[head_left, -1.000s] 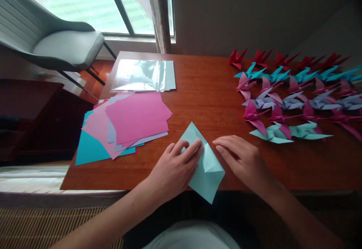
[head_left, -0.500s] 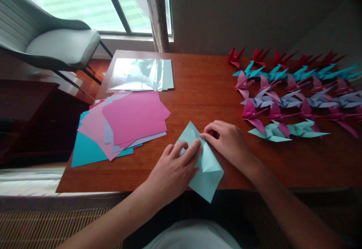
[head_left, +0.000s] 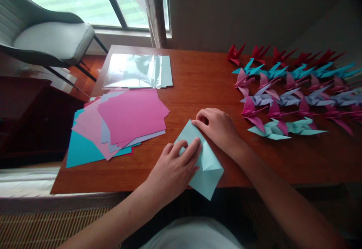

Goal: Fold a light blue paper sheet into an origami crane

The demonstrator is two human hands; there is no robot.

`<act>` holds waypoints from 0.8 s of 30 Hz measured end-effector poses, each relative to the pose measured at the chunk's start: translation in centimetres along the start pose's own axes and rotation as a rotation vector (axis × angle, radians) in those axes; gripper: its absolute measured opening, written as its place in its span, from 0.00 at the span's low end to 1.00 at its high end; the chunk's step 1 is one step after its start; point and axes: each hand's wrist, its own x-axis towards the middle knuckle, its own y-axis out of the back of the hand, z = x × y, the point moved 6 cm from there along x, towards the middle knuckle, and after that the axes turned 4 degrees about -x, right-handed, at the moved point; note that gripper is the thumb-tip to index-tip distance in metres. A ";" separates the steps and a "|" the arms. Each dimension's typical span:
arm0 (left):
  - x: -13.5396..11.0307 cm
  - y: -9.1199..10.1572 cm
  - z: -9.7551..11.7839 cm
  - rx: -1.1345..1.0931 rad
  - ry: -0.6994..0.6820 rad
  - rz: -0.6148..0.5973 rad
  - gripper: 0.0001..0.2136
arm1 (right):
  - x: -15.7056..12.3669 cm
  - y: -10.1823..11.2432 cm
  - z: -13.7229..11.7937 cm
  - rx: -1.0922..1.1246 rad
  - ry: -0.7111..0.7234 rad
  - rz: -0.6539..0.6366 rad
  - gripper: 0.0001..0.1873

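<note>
Left hand (head_left: 172, 168), flat, pinned the pale-blue folded paper (head_left: 208, 169). Right hand (head_left: 219, 128) curled over its far corner, grip hidden. It looked like a creasing step, needing aligned edges.

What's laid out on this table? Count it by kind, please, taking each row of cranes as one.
Rows of paper cranes: 6
Pile of loose coloured sheets: 1
Clear plastic pack: 1
Part-folded mint sheet: 1
Total: 9
</note>
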 end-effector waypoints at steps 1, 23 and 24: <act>0.0 0.0 0.0 -0.001 0.000 0.004 0.22 | 0.3 -0.1 -0.1 0.001 -0.003 0.002 0.10; 0.1 0.1 0.0 -0.049 0.015 -0.060 0.22 | -2.7 0.8 1.0 0.019 0.148 -0.061 0.12; 0.1 0.1 0.0 -0.050 0.016 -0.060 0.23 | -3.0 0.9 1.2 0.021 0.153 -0.075 0.12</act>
